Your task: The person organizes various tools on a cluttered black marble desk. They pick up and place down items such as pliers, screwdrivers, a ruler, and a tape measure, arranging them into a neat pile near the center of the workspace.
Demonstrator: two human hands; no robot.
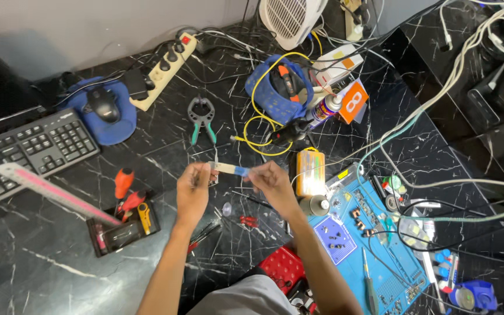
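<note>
head view: small white-blue strip (230,169) pinched between left hand (193,188), right hand (272,182).

Slim white blue-tipped tool (230,169), level, midair

Landmark: spring clamp (202,117) on the table (42,262). Left of it lie the power strip (164,69), mouse (102,104) and keyboard (27,150). Right of it stand the pouch (269,96) and spray can (324,109). Nearer the person, the tool tray (122,232) lies to the left and the work mat (374,245) far right.
</note>
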